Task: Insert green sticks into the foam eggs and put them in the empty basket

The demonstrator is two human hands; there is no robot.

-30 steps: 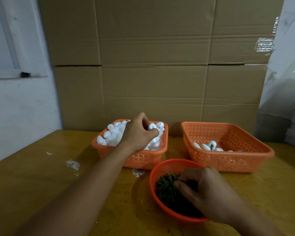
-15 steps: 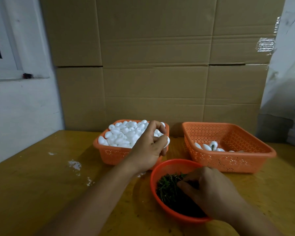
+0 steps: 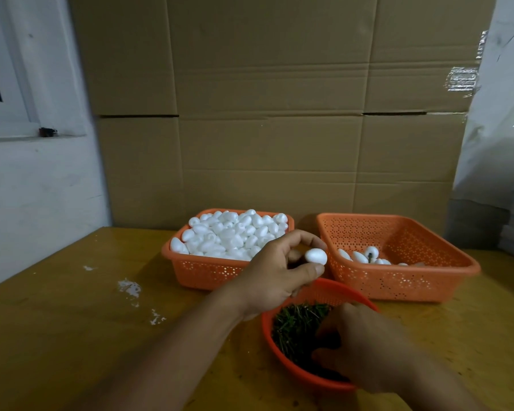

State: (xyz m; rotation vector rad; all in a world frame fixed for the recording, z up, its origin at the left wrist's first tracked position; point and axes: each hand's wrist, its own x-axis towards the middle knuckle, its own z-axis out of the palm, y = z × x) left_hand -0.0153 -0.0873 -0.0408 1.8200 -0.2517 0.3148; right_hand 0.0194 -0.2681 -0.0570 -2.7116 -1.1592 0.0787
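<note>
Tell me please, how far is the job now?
Early stage. Done: a few eggs lie in the right basket, at least one showing a dark stick. In hand: the left hand pinches one foam egg; the right hand reaches into the green sticks in the round bowl. Left: the left basket is heaped with eggs.

Small packing or storeroom workspace: stacked cardboard cartons (image 3: 267,114) behind a worn yellow desk (image 3: 57,336), bulk foam eggs (image 3: 232,232) in plastic baskets (image 3: 398,280).
</note>
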